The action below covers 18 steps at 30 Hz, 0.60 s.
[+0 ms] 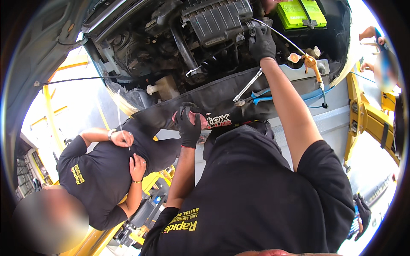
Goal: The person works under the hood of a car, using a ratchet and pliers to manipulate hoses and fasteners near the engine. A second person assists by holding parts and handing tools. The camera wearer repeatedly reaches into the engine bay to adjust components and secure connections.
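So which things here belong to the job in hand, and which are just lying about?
In hand or close to it:
reddish rag, in the left grip
black filter box, beside the right grip

Apparently lying about:
silver bar-shaped tool
blue-handled pliers
orange air gun; its thin tube reaches toward the right grip, so it may belong above

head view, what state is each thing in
left hand, gloved, closed on pink cloth
right hand, gloved, beside air filter housing, grip unclear
air filter housing, lid on
hood, raised
green battery, strapped down
blue-handled pliers, lying on fender cover
chrome ratchet, lying beside pliers
fender cover, draped
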Motion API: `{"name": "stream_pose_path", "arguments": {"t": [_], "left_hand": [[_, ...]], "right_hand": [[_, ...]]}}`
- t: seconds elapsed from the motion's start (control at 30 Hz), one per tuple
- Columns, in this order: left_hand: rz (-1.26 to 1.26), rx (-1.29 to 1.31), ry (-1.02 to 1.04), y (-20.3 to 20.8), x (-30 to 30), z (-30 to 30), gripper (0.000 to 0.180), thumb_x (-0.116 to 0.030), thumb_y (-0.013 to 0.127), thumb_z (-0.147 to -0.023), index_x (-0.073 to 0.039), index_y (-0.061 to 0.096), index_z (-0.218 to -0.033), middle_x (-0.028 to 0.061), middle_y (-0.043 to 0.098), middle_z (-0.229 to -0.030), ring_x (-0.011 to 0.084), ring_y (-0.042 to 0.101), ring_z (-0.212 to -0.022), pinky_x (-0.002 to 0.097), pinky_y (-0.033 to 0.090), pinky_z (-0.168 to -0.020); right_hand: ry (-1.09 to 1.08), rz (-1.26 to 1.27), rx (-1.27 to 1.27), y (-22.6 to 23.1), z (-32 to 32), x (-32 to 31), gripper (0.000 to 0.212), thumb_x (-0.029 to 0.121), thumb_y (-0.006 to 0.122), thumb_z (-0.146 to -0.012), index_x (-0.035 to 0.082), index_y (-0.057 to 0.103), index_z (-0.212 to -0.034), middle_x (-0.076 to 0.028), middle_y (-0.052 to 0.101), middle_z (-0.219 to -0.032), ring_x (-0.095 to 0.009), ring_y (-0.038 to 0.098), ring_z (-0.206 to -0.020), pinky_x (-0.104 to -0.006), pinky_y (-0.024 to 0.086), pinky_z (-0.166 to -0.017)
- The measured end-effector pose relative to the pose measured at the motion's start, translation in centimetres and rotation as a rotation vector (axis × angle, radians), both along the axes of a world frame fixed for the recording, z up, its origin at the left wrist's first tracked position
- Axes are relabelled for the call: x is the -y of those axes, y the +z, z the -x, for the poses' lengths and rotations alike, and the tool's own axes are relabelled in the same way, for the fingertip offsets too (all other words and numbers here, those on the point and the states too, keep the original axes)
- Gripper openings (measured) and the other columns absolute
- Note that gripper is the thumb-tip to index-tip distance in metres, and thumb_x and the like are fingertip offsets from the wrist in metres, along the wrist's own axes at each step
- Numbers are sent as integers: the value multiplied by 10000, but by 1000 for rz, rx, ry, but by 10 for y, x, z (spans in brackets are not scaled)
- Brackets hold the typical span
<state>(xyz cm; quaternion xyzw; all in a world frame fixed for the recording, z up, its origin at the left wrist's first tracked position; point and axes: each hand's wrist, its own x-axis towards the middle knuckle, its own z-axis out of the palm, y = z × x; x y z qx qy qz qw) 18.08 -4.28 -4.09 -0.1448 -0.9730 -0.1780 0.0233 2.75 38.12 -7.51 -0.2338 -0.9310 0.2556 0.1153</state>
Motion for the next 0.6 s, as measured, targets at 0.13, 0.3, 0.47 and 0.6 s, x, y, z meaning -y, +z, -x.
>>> {"name": "stream_pose_path", "arguments": {"t": [0.13,0.3,0.47,0.6], "left_hand": [[-33,48,-38,7,-1,-19,530,-267,757,-883,-17,581,-1316,214,568,-1371,413,504,-1323,532,367,-1136],[-165,62,-62,7,-10,-41,506,-236,760,-878,-40,598,-1316,194,585,-1352,392,521,-1309,515,382,-1118],[-344,10,-150,-6,-40,-45,432,-184,745,-900,-32,613,-1282,167,642,-1272,376,575,-1240,496,437,-1059],[-493,-27,-156,8,-103,-14,403,-188,736,-921,-20,618,-1267,180,639,-1278,393,586,-1219,493,457,-1044]], "right_hand": [[82,15,-134,-5,-11,2,570,332,734,-878,132,570,-1386,-229,544,-1364,-427,579,-1235,-491,522,-1006],[216,302,-200,7,-92,6,568,192,751,-878,50,556,-1392,-221,563,-1353,-411,563,-1247,-449,490,-1056],[198,472,-91,2,-152,-34,482,113,747,-911,7,589,-1354,-159,651,-1286,-256,655,-1173,-361,547,-981],[258,310,-91,40,-123,-86,391,169,759,-914,28,648,-1261,-171,703,-1170,-282,699,-1087,-386,559,-929]]}}
